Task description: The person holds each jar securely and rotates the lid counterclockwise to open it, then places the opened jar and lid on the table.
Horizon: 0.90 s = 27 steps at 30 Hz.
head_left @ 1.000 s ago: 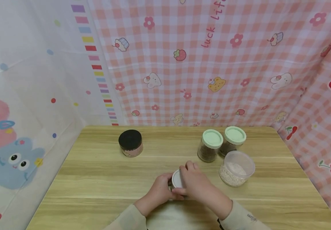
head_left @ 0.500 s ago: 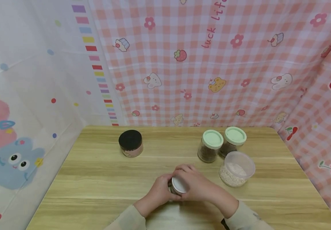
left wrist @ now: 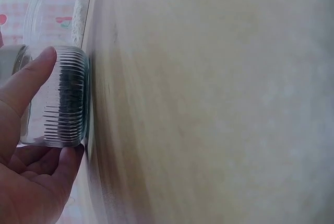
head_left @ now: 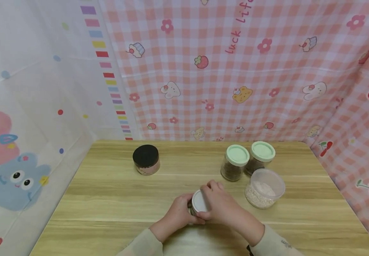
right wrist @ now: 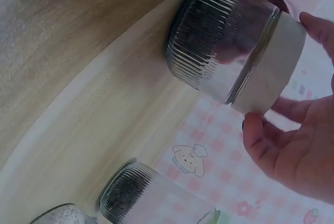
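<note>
A glass jar (right wrist: 209,31) with a ribbed base and dark contents stands upright on the table, near the front. Its pale lid (head_left: 199,202) sits on top. My left hand (head_left: 178,212) grips the jar's glass body, with the thumb on one side and the fingers on the other, as the left wrist view shows. Holding the lid by its rim is my right hand (head_left: 222,204), the thumb and fingers spread around it. In the head view the hands cover most of the jar's body.
Two glass jars with mint-green lids, one nearer (head_left: 237,155) and one behind (head_left: 262,152), stand at the back right. Beside them is a clear tub (head_left: 261,199) of pale flakes. A black-lidded pink jar (head_left: 146,160) stands back left on the wooden table (head_left: 114,199).
Half a second ago my right hand was turned further over the lid; its fingers have since swung back to the right around the rim. The left hand has stayed on the jar.
</note>
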Each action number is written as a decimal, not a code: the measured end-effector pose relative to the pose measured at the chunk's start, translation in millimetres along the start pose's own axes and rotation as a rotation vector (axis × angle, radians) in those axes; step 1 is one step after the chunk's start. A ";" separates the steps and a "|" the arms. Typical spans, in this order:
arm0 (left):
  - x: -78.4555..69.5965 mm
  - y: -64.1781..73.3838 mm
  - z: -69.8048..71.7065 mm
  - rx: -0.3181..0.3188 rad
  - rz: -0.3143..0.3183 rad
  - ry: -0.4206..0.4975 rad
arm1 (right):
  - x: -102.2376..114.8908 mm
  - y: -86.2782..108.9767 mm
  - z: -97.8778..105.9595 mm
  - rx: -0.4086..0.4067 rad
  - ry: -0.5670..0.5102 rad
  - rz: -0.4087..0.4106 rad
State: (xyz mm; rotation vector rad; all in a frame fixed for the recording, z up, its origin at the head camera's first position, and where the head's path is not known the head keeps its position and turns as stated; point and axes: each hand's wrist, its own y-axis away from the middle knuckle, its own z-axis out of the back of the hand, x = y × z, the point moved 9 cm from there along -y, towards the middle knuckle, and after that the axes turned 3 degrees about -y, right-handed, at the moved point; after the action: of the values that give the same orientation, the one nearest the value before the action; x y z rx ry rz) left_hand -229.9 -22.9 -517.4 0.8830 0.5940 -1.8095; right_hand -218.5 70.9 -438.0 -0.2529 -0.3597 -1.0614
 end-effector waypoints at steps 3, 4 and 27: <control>-0.8 0.5 0.3 0.002 -0.013 -0.016 | 4.7 -1.0 -1.5 0.024 -0.016 0.084; -1.0 0.7 0.4 0.004 -0.015 -0.021 | 6.8 -0.9 -2.3 0.038 -0.022 0.118; -2.3 2.1 1.4 0.006 -0.022 -0.024 | 7.6 -2.5 0.8 0.026 0.030 0.081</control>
State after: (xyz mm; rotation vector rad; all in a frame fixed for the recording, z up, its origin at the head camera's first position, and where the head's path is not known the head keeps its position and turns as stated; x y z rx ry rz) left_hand -227.9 -23.4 -514.7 0.8612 0.5853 -1.8406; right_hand -217.5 63.9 -434.1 -0.2266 -0.3336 -0.9792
